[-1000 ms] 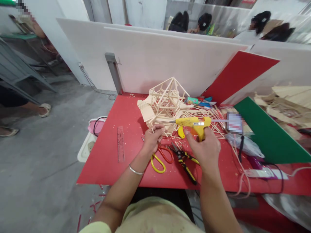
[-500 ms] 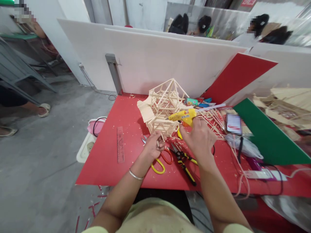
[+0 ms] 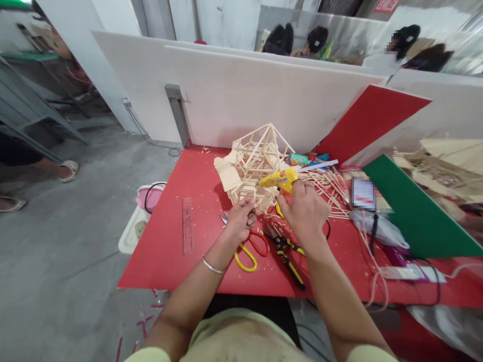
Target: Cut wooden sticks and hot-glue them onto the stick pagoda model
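My right hand (image 3: pixel 307 208) is wrapped round a yellow glue gun (image 3: pixel 278 178), its nozzle pointing left over the front of a wooden stick model (image 3: pixel 230 176). The model has an open peaked frame on top and a slatted panel on its left. At the model's front edge my left hand (image 3: pixel 241 218) is closed in a pinch on a small wooden stick, mostly hidden by the fingers. Below that hand lie scissors (image 3: pixel 247 259) with one red and one yellow handle. Black-and-yellow cutters (image 3: pixel 287 259) rest to their right.
Loose wooden sticks (image 3: pixel 320 187) spread right of the model. Farther right are a phone (image 3: pixel 363 193), a plastic bag (image 3: pixel 379 229) and a leaning green board (image 3: pixel 418 211). A clear ruler (image 3: pixel 187 226) lies left on the red tabletop (image 3: pixel 158 256). White boards (image 3: pixel 241 95) stand behind.
My right hand and the glue gun have moved slightly left and down. My left hand has shifted a little up and right, and its stick shows less between the fingers.
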A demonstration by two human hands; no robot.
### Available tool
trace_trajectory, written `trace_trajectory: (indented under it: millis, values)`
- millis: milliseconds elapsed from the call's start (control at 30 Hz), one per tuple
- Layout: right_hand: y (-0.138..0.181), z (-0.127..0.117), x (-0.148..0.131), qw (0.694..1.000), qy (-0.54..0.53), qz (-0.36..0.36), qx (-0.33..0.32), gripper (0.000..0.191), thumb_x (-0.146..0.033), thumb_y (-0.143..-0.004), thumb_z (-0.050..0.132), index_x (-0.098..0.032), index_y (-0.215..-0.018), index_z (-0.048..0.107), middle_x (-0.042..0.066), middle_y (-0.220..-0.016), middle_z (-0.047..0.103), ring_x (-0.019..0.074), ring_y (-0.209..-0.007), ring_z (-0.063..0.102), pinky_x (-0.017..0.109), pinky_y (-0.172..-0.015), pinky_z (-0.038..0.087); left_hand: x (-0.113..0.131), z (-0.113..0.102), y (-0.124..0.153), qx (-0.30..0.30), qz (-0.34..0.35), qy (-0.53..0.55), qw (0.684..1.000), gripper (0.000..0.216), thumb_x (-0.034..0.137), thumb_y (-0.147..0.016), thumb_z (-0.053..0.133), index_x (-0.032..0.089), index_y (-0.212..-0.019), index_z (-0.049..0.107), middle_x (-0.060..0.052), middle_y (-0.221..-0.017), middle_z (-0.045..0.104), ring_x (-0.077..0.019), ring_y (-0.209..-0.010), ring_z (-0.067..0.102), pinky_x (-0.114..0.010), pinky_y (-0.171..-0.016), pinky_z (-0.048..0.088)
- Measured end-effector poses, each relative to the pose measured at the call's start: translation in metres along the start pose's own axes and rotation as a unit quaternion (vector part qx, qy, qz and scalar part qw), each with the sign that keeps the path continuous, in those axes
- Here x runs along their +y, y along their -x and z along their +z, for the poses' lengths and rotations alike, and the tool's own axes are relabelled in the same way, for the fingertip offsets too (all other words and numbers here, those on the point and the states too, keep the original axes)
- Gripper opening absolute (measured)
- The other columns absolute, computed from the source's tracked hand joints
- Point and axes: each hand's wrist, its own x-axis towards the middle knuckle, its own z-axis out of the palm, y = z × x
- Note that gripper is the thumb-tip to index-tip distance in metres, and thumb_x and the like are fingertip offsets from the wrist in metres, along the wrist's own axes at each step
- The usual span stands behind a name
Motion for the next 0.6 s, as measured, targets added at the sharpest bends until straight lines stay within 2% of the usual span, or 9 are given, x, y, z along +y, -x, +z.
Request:
trace_trajectory:
  millis: [200, 600]
  values:
    - [-0.0004, 0.0008, 0.0011, 1.0, -0.008, -0.009, -0.005, 0.043, -0.042, -0.096, 0.047, -0.015, -0.129, 0.053, 0.012, -0.11, 0.064, 0.022, -0.085, 0.056, 0.033, -0.062, 0.021, -0.0022, -0.0005, -0.0018, 0.025, 0.031, -0.016, 0.999, 0.043, 0.042, -0.071, 0.086, 0.016, -0.092, 0.059, 0.002, -0.062, 0.065, -0.0012, -0.035, 0.031, -0.017, -0.037, 0.015]
    - [0.0001, 0.0012, 0.0006, 1.0, 0.003, -0.012, -0.005, 0.04, -0.041, -0.097, 0.046, -0.014, -0.125, 0.054, 0.012, -0.108, 0.065, 0.0215, -0.083, 0.056, 0.033, -0.061, 0.019, -0.0035, -0.0034, -0.0043, 0.027, 0.075, -0.037, 0.996, 0.038, 0.04, -0.072, 0.083, 0.016, -0.088, 0.059, 0.003, -0.062, 0.064, -0.0014, -0.035, 0.033, -0.018, -0.036, 0.019]
